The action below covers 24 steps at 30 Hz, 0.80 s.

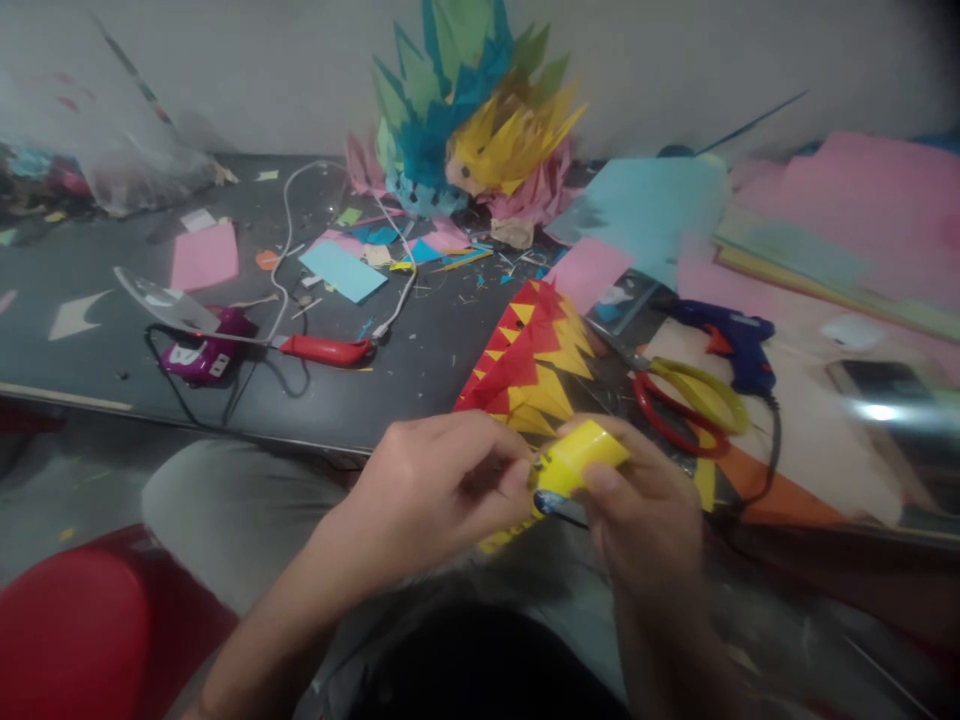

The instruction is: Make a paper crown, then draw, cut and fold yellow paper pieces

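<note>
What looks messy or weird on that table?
Small paper scraps lie strewn over the dark table, in front of the spiky paper model. They look untidy because they point every which way. The white cord also loops loosely there. Nothing looks clearly broken.

A dark table (405,392) carries a spiky paper figure (461,110); before it lie paper scraps (424,251), left of it a purple socket block (201,362) and red-handled tool (326,349), right of it a blue sheet (645,205).
</note>
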Motion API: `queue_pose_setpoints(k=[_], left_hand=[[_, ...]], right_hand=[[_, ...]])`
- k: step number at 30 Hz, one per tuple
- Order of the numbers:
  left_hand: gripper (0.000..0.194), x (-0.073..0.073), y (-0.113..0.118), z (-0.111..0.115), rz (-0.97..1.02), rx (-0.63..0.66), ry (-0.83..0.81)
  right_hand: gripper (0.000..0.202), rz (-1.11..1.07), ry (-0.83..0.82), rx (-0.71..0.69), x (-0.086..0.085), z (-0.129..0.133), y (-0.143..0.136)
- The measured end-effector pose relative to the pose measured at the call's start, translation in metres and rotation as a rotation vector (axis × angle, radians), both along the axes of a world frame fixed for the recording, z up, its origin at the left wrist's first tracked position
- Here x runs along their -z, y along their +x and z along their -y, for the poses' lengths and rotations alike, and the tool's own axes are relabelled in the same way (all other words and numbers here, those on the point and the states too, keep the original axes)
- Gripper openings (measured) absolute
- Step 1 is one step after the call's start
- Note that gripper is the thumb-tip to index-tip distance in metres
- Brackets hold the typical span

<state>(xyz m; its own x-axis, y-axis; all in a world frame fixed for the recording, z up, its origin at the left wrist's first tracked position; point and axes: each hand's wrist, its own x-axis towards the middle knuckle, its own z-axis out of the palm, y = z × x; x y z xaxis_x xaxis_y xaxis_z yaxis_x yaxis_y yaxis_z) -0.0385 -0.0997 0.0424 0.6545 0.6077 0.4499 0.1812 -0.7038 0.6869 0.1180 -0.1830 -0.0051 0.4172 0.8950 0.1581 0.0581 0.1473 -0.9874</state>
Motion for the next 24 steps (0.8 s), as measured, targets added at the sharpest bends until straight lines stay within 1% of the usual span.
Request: queue_pose_setpoints(k=[3,5,8,11,13,15,16,18,20,22,24], left_hand=[[0.006,0.0,-0.007,-0.002,0.019,-0.007,-0.067],[0.009,0.004,-0.017,-0.003,0.005,0.001,-0.112],[0.014,0.016,-0.041,-0.006,-0.038,-0.018,-0.157],[0.018,0.031,-0.069,-0.008,-0.105,-0.115,-0.17],[0.021,0.04,-0.085,-0.009,-0.266,-0.207,-0.163],[0.025,0.047,-0.099,-0.012,-0.518,-0.284,-0.15],[0.027,0.05,-0.104,-0.013,-0.644,-0.29,-0.166],[0.028,0.056,-0.115,-0.017,-0.831,-0.239,-0.22],[0.025,0.063,-0.126,-0.022,-0.92,-0.197,-0.256],[0.023,0.069,-0.136,-0.027,-0.97,-0.218,-0.248],[0.023,0.072,-0.143,-0.032,-1.011,-0.258,-0.226]], right_hand=[[0.02,-0.035,0.012,0.011,0.0,0.001,0.0],[0.02,-0.074,0.035,-0.003,-0.001,0.001,0.0],[0.02,-0.104,0.061,-0.002,-0.003,0.001,0.001],[0.019,-0.106,0.059,0.059,-0.004,0.0,0.002],[0.019,-0.117,0.067,0.079,-0.003,-0.002,0.001],[0.021,-0.132,0.084,0.083,-0.003,-0.004,0.001],[0.021,-0.14,0.094,0.085,-0.003,-0.005,0.0],[0.022,-0.156,0.11,0.091,-0.004,-0.008,0.0],[0.023,-0.181,0.117,0.082,-0.006,-0.011,0.0],[0.024,-0.221,0.11,0.065,-0.008,-0.013,0.0],[0.026,-0.264,0.101,0.059,-0.009,-0.013,0.001]])
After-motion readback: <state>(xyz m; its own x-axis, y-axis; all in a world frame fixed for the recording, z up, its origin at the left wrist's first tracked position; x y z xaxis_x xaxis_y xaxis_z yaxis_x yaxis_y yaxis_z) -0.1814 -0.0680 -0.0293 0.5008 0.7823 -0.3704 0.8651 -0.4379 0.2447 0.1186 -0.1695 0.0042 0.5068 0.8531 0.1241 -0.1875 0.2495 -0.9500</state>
